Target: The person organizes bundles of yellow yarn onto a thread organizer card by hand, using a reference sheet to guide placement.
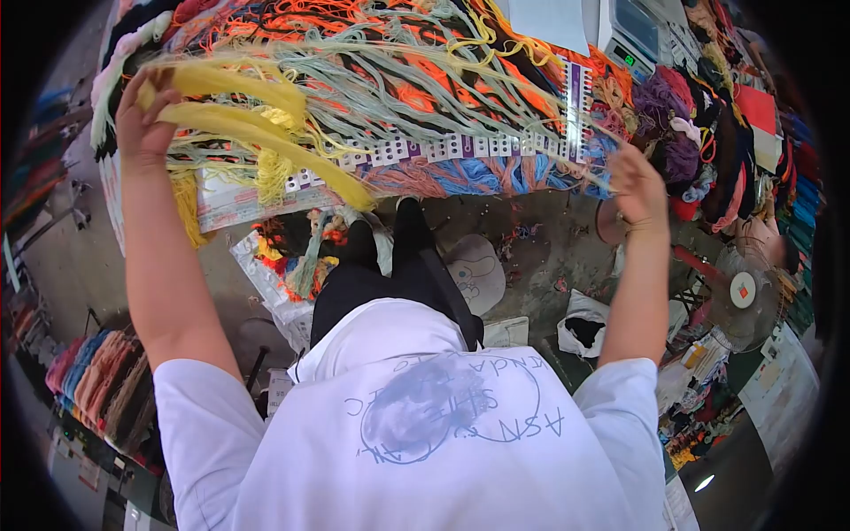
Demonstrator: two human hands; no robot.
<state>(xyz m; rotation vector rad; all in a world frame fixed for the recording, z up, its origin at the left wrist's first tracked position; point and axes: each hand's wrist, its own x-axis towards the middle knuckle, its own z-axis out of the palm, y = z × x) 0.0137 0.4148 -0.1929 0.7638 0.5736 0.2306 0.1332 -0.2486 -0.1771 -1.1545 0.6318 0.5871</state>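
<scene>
My left hand [146, 124] is raised at the far left with its fingers closed round a hank of yellow thread [257, 134]. The thread swings in loose loops to the right, blurred by motion. Long thin strands of it run across the table to my right hand [637, 188], which pinches them at the right, its fingertips partly blurred. Under the strands lie pale green, orange and black threads [381, 93]. White cards with punched holes [465, 146] line the near side of the heap, and a purple and white card [577, 106] stands crosswise near my right hand.
A digital scale [630, 40] sits at the back right beside white paper [551, 22]. Purple yarn bundles [664, 111] and a fan [742, 290] are on the right. A stool [475, 273] and a white bag [584, 323] are below the table. Yarn hanks [106, 385] hang lower left.
</scene>
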